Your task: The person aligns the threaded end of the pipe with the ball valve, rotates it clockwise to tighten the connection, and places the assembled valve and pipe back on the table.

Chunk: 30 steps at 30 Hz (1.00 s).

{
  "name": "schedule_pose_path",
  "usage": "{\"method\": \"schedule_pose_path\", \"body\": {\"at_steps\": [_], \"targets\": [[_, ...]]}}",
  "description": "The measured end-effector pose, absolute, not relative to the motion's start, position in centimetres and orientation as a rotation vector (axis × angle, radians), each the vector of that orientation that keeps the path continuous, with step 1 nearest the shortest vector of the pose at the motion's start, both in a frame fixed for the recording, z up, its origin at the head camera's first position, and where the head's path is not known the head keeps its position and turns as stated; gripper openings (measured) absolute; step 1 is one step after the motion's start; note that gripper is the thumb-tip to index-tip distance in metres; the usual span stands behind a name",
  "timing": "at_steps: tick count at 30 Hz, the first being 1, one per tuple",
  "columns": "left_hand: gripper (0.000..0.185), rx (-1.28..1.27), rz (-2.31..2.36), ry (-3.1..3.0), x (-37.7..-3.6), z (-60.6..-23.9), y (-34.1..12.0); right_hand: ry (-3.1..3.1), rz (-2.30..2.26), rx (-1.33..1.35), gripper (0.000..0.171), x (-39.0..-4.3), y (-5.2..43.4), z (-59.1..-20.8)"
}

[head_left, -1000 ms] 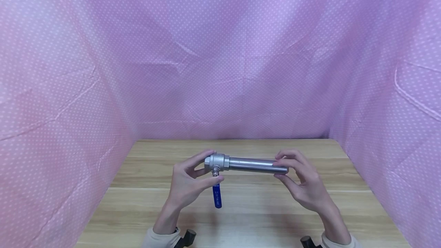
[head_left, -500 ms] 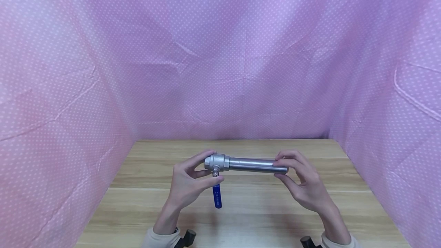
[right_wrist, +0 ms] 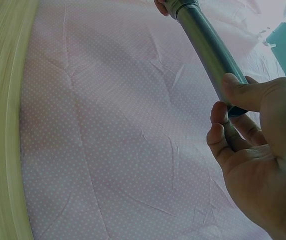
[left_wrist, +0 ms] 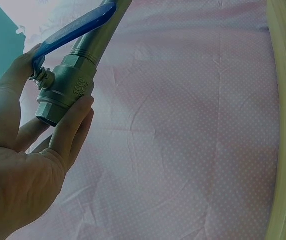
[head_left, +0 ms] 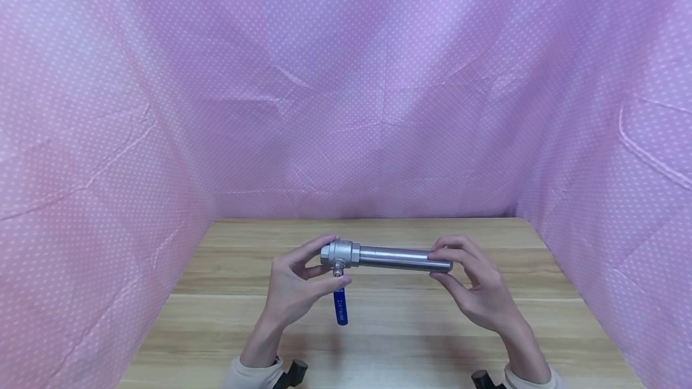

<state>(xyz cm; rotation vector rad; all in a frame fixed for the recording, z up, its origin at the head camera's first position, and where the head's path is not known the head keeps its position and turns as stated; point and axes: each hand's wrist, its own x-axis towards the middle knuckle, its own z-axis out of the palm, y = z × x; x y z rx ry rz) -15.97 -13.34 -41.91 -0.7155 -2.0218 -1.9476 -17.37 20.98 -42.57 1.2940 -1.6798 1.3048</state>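
Item: ball valve point(head_left: 339, 255) with pipe point(head_left: 402, 259) screwed into it, which we hold level in the air above the counter point(head_left: 378, 323), near its middle.

Valve: cast grey metal, matte and slightly grainy, with a hexagonal end and a rounded barrel; raised lettering shows on its side in the left wrist view point(left_wrist: 65, 90). A short stem with a nut carries the lever handle point(head_left: 340, 307), a flat strip sleeved in smooth blue plastic, which hangs down toward us.

Pipe: a straight round tube of bright, polished metal, running rightward from the valve; a threaded collar shows where it meets the valve in the right wrist view point(right_wrist: 210, 47).

Hands: our left hand point(head_left: 294, 287) grips the valve body, thumb below by the stem and fingers curled over the top and open end. Our right hand point(head_left: 476, 290) pinches the free end of the pipe between thumb and curled fingers.

Counter: pale wood-grain planks, smooth, with long lengthwise streaks.

Surround: pink cloth point(head_left: 346, 89) with fine white dots, creased and draped behind the counter and on both sides of it. Cream sleeve cuffs point(head_left: 251, 374) show at our wrists.
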Motion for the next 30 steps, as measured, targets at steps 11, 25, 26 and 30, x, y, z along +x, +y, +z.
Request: {"method": "schedule_pose_path", "body": {"at_steps": [11,25,26,30], "targets": [[0.069,-0.705,-1.956,-2.017,-15.9,-41.79,-13.4,-1.755,1.235,1.19,0.036,-17.3,21.4,-43.18],[0.068,-0.705,-1.944,-2.012,-15.9,-41.74,-13.36,-1.781,1.403,1.232,0.043,-17.2,21.65,-43.41],[0.068,-0.703,-1.944,-2.014,-15.91,-41.76,-13.37,-1.786,1.399,1.234,0.042,-17.19,21.63,-43.38],[0.068,-0.7,-1.946,-2.016,-15.92,-41.8,-13.39,-1.778,1.382,1.246,0.036,-17.18,21.54,-43.32]]}}
